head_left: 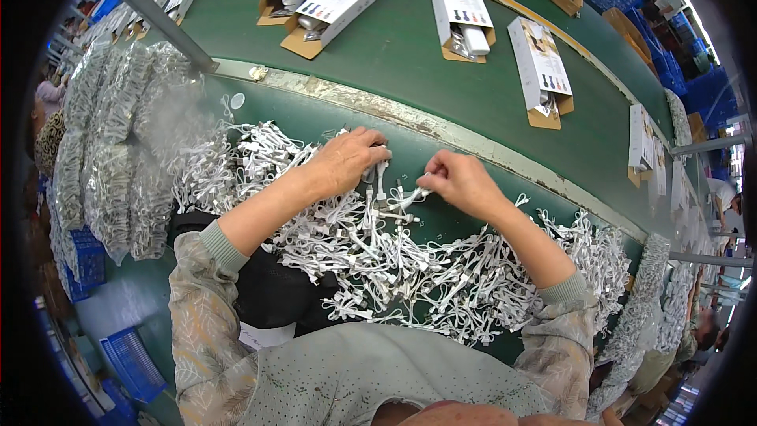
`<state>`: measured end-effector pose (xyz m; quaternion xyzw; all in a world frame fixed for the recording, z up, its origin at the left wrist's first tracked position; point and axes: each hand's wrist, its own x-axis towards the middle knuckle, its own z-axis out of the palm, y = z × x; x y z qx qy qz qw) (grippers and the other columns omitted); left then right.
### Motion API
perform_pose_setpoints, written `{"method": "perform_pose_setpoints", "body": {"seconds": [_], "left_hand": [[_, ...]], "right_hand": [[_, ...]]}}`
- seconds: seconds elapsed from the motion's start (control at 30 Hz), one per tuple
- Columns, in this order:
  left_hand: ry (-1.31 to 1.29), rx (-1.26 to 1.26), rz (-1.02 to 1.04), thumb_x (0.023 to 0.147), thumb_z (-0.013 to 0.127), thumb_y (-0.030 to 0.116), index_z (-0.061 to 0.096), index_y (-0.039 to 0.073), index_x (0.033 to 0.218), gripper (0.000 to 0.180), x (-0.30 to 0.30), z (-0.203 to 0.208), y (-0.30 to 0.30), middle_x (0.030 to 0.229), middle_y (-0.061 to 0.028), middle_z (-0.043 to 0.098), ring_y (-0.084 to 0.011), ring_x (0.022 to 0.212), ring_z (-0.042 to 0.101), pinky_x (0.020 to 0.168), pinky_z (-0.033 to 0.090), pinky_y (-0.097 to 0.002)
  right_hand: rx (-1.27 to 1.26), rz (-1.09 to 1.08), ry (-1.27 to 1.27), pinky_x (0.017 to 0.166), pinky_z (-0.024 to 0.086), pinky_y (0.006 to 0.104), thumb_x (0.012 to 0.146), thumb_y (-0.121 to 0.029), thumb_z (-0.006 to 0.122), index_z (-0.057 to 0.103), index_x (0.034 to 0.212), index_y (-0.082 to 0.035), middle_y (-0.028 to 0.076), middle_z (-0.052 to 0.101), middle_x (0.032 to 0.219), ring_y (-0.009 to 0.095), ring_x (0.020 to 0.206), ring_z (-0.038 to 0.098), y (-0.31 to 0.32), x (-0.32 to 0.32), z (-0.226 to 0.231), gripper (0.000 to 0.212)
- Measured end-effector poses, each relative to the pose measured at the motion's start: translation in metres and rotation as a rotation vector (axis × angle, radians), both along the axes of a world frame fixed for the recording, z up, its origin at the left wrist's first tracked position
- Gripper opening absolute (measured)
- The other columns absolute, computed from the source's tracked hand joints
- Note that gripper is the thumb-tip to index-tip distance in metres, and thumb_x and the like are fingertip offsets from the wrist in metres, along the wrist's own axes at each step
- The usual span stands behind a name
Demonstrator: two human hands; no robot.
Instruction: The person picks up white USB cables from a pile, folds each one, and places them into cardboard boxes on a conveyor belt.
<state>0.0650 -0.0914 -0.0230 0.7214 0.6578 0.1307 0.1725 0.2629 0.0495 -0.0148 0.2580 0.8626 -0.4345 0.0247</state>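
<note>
A wide heap of short white USB cables (394,268), each folded into a small bundle, spreads over the green table (441,229) before me. At the heap's far edge, my left hand (347,162) curls its fingers on a white cable (382,182) whose end hangs below the fingertips. To its right, my right hand (460,182) is closed in a pinch on the end of another white cable (408,200), which trails left toward the heap. Bare table shows between the two hands. My palms are turned down, hiding part of what the fingers grip.
Beyond a worn pale rail (378,107), a green conveyor belt (378,48) carries several open boxes (461,4). Clear bags of cables (110,150) are stacked at the left, more bags (643,300) at the right. A black cloth item (272,292) lies by my left forearm. A metal post (154,12) stands far left.
</note>
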Motion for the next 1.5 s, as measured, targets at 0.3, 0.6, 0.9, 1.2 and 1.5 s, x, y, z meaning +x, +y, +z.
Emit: {"method": "perform_pose_setpoints", "body": {"seconds": [0.3, 0.6, 0.9, 1.2, 1.5], "left_hand": [[0.132, -0.098, 0.180, 0.074, 0.063, 0.007, 0.061, 0.008, 0.094, 0.021, -0.016, -0.002, -0.011, 0.090, -0.0112, 0.057, -0.0330, 0.084, 0.058, 0.073, 0.047, -0.0422], [0.080, 0.036, 0.286, 0.072, 0.065, 0.011, 0.056, 0.001, 0.077, 0.014, -0.031, -0.002, -0.013, 0.084, -0.0162, 0.057, -0.0381, 0.078, 0.058, 0.070, 0.047, -0.0459], [-0.115, -0.004, 0.487, 0.076, 0.061, 0.012, 0.059, 0.000, 0.079, 0.012, -0.042, 0.011, -0.018, 0.069, -0.0153, 0.063, -0.0322, 0.066, 0.062, 0.062, 0.048, -0.0391], [-0.523, 0.002, 0.634, 0.081, 0.055, 0.002, 0.057, -0.005, 0.085, 0.008, -0.054, 0.015, -0.017, 0.068, -0.0104, 0.061, -0.0153, 0.056, 0.062, 0.053, 0.049, -0.0279], [-0.300, 0.476, 0.650, 0.079, 0.059, 0.005, 0.054, 0.000, 0.081, 0.007, -0.075, -0.011, 0.063, 0.074, -0.0144, 0.060, -0.0275, 0.066, 0.062, 0.059, 0.048, -0.0370]], "right_hand": [[-0.848, -0.586, 0.131, 0.052, 0.048, 0.0166, 0.088, -0.018, 0.059, 0.061, 0.098, -0.002, 0.002, 0.062, 0.078, 0.006, 0.062, 0.058, 0.018, 0.016, 0.010, 0.019], [-0.911, -0.767, 0.478, 0.070, 0.056, 0.0234, 0.082, -0.006, 0.066, 0.057, 0.100, 0.003, 0.008, 0.062, 0.088, 0.016, 0.081, 0.063, 0.024, -0.018, -0.003, 0.022], [0.240, -0.502, 0.706, 0.063, 0.049, 0.0302, 0.076, -0.002, 0.063, 0.057, 0.086, -0.004, 0.009, 0.058, 0.078, 0.021, 0.066, 0.059, 0.012, -0.096, -0.007, 0.011], [1.083, -0.142, 0.520, 0.061, 0.048, 0.0353, 0.070, -0.002, 0.061, 0.053, 0.078, -0.006, 0.010, 0.050, 0.079, 0.026, 0.074, 0.055, 0.048, -0.121, -0.042, 0.012], [1.084, -0.195, 0.066, 0.066, 0.051, 0.0368, 0.072, -0.005, 0.059, 0.054, 0.079, -0.003, 0.013, 0.056, 0.089, 0.028, 0.080, 0.058, 0.081, -0.109, -0.067, 0.008]]}}
